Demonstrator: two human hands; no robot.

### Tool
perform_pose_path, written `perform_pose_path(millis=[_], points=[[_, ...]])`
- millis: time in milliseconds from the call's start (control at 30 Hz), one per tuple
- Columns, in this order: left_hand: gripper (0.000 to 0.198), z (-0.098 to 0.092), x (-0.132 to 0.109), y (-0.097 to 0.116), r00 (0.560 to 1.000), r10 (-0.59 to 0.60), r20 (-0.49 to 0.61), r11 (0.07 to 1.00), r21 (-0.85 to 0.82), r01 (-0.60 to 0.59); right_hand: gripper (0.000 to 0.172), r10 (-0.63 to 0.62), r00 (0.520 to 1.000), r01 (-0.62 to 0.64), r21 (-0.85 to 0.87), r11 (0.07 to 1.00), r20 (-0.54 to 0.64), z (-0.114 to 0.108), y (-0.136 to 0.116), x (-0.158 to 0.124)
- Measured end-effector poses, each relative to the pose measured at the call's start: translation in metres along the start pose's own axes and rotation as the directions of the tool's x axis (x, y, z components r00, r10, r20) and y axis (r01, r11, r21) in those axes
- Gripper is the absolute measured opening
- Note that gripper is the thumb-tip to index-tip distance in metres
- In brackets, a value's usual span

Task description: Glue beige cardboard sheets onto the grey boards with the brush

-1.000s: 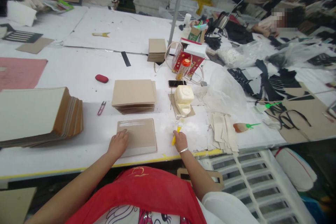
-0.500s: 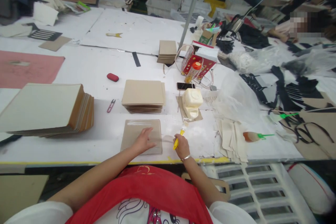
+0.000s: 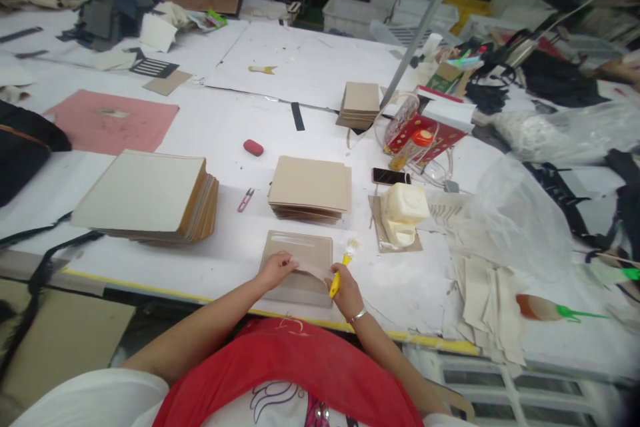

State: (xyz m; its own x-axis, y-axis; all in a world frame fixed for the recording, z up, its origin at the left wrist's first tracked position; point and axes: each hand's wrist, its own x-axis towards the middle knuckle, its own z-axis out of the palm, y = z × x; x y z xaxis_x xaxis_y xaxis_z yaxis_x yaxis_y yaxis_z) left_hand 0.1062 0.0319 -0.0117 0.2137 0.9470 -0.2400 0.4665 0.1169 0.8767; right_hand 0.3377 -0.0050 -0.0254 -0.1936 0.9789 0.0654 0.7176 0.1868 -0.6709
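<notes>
- From the head view, the person's left hand (image 3: 277, 268) sits on the tan panel (image 3: 299, 267) that lies flat near the table's front edge (image 3: 150, 285); its fingertips pinch the near end of a pale strip (image 3: 311, 270) lying across the panel, probably to keep it from sliding.
- The right hand (image 3: 346, 291) is closed around a yellow-handled brush (image 3: 341, 268), bristles pointing up and away toward the cream glue jug (image 3: 403, 212); the thumb side also touches the strip's other end, so the strip is pinned between both hands.
- The jug rests on a scrap of card just beyond the brush, close enough to dip without stretching.
- Directly behind the panel stands a stack of tan boards (image 3: 310, 188), with a taller stack (image 3: 149, 195) off to the left, both within easy reach.
- Small snips (image 3: 245, 199) lie between the two stacks, and a phone (image 3: 391, 176) lies beyond the jug.
- Loose cream pieces (image 3: 487, 300) are heaped to the right, by a plastic bag (image 3: 515, 217).
</notes>
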Motion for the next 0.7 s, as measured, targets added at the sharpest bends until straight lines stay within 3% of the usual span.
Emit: perform_pose_path(millis=[167, 267, 467, 700], points=[[0.029, -0.027, 0.009, -0.026, 0.973, -0.214, -0.088, 0.976, -0.064, 0.209, 0.021, 0.186, 0.981, -0.186, 0.003, 0.983, 0.051, 0.005, 0.003, 0.022], [0.029, -0.035, 0.021, -0.038, 0.941, -0.287, -0.179, 0.953, 0.044, 0.299, 0.023, 0.260, 0.965, -0.260, -0.034, 0.965, -0.012, 0.015, 0.002, 0.041], [0.026, -0.042, 0.046, -0.048, 0.890, -0.334, -0.312, 0.907, 0.151, 0.393, 0.025, 0.289, 0.953, -0.299, -0.118, 0.947, -0.096, 0.042, 0.005, 0.077], [0.026, -0.042, 0.053, -0.058, 0.872, -0.341, -0.351, 0.889, 0.183, 0.421, 0.027, 0.289, 0.948, -0.309, -0.169, 0.936, -0.133, 0.056, 0.016, 0.086]])
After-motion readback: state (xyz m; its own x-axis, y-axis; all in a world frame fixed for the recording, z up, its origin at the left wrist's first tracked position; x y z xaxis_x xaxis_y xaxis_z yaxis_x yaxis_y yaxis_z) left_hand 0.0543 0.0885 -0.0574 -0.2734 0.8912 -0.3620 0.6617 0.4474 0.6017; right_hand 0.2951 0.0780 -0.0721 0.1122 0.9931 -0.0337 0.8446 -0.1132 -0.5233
